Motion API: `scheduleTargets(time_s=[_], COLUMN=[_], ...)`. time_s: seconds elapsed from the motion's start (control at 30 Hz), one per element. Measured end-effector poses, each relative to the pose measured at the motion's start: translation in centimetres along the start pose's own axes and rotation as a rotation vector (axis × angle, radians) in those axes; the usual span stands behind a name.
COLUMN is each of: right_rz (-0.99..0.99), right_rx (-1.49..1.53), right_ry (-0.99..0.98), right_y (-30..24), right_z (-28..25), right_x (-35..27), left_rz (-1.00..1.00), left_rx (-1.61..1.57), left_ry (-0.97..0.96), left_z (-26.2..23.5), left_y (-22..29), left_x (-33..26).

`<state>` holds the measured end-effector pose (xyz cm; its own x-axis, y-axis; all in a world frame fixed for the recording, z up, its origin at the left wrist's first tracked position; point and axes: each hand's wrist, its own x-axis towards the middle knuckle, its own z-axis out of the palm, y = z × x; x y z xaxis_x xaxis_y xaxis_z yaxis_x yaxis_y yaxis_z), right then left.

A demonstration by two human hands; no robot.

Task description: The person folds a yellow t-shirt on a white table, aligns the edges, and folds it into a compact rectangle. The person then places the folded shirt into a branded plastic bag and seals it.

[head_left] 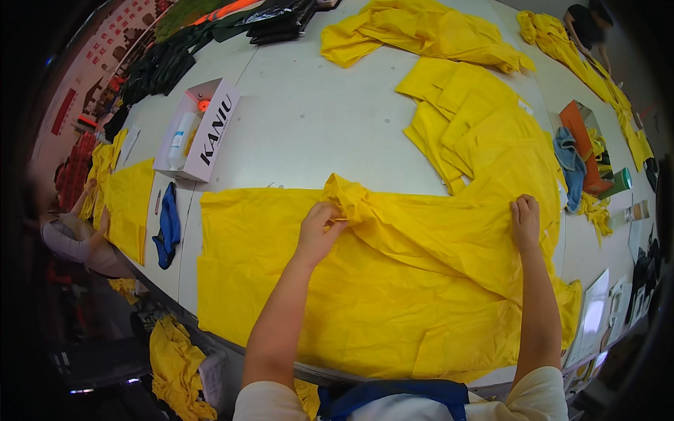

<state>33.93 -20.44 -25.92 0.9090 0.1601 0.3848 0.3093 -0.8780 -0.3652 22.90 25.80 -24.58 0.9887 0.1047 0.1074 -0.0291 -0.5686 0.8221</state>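
A yellow garment [274,274] of thin, smooth cloth lies spread across the table in front of me, wrinkled in the middle. My left hand [321,230] pinches a bunched, raised fold near its far edge. Farther right, the fingers of my right hand [525,219] are curled closed on the cloth by the same edge. Between the two hands the cloth runs in slanting creases. Beyond my right hand, more yellow garments [484,119] lie in an overlapping stack, so the border between them and my garment is hard to make out.
A white box [210,133] holding a bottle stands at the far left, with a blue cloth item [168,224] nearby. An orange box [579,140] and a green roll [619,181] sit at right. Yellow cloth [175,365] hangs low left. People work at far left and far right.
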Motion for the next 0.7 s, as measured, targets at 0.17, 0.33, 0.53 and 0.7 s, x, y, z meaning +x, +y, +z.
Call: scheduleTargets(time_s=[0.17, 0.33, 0.53, 0.7], right_rz=[0.048, -0.018, -0.030, -0.028], right_rx=[-0.043, -0.017, -0.069, -0.069], right_ry=[0.006, 0.052, 0.092, 0.097], right_y=[2.1, 1.9, 2.0, 1.3], right_z=[0.4, 1.4, 1.5, 1.7], right_x=[0.8, 1.2, 0.5, 0.3], left_rz=[-0.125, 0.035, -0.537, -0.395], left_rx=[-0.115, 0.398, -0.392, -0.130], left_ry=[-0.168, -0.295, 0.045, 0.465], left_z=[-5.5, -6.3, -3.3, -1.7], left_y=[-4.7, -4.2, 1.3, -3.2], left_x=[-3.9, -5.9, -5.2, -4.9])
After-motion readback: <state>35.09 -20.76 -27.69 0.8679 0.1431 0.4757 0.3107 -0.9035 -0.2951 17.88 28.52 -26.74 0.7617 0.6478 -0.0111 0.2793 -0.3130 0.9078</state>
